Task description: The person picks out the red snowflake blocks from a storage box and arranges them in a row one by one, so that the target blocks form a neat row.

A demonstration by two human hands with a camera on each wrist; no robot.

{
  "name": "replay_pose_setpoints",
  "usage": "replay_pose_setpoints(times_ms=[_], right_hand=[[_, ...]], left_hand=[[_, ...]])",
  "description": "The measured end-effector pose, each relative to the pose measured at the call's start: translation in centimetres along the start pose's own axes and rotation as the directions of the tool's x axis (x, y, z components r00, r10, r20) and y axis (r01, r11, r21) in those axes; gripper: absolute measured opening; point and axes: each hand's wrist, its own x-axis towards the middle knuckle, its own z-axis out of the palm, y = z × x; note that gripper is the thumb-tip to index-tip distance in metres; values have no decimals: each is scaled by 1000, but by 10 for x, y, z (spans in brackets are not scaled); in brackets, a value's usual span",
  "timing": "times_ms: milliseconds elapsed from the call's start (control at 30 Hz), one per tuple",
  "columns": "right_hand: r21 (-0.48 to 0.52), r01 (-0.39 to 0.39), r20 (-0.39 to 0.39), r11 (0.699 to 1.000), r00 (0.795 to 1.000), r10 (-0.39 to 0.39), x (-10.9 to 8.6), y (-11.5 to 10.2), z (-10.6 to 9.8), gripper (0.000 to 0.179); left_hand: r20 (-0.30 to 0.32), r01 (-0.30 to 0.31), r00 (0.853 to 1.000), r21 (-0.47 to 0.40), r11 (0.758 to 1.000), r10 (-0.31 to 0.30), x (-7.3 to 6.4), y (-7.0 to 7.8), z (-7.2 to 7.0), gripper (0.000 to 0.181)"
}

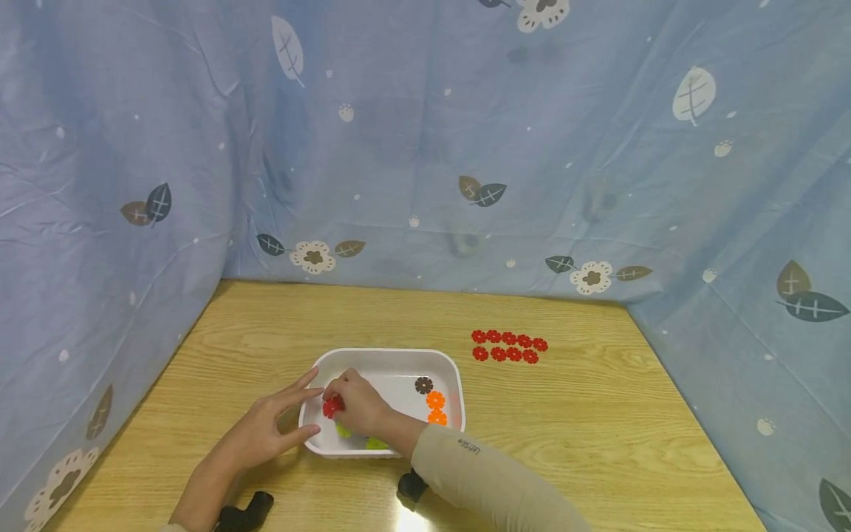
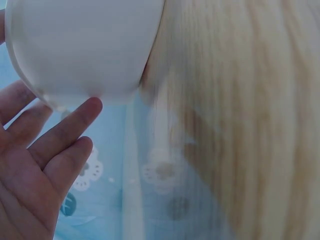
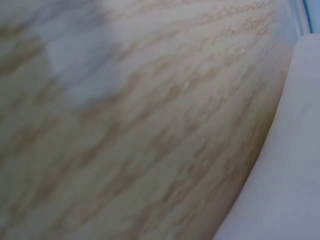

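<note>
In the head view, my right hand [image 1: 359,405] reaches down into a white plastic tray [image 1: 454,369]. Its curled fingertips are at a red notched interlocking disc [image 1: 332,408] and cover part of it, seemingly pinching it. My left hand [image 1: 262,428] is at the tray's left end, fingers spread and fairly straight at the rim. The left wrist view has that hand [image 2: 45,150] beside the tray's outer wall [image 2: 85,50], a fingertip against it. Green discs [image 1: 376,444] lie partly hidden below my right hand. The right wrist view shows the tray wall [image 3: 280,165] but not the hand.
Inside the tray's right side lie a brown disc [image 1: 423,385] and orange discs [image 1: 435,400]. Several red discs [image 1: 509,338] form two rows on the wooden table [image 1: 565,414], right of the tray. A blue patterned curtain [image 1: 425,148] borders the table.
</note>
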Motion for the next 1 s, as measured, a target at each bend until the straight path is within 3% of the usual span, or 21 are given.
replay_pose_setpoints(times_ms=[367,600,733,1000], right_hand=[[-7,31,16,999,999,-31,3,3,-1,28],[139,-22,15,990,1000,20,3,5,-6,31],[261,-70,15,963,998,69,2,6,-10,32],[479,-118,-6,870,991,137,-6,10,-26,36]], left_hand=[[3,14,1000,4,1000,-14,-1,-1,0,51],[4,27,1000,-3,1000,-27,-1,-2,0,51],[8,35,999,-9,999,-35,-1,-2,1,50],[16,36,999,11,999,-36,0,-1,1,52]])
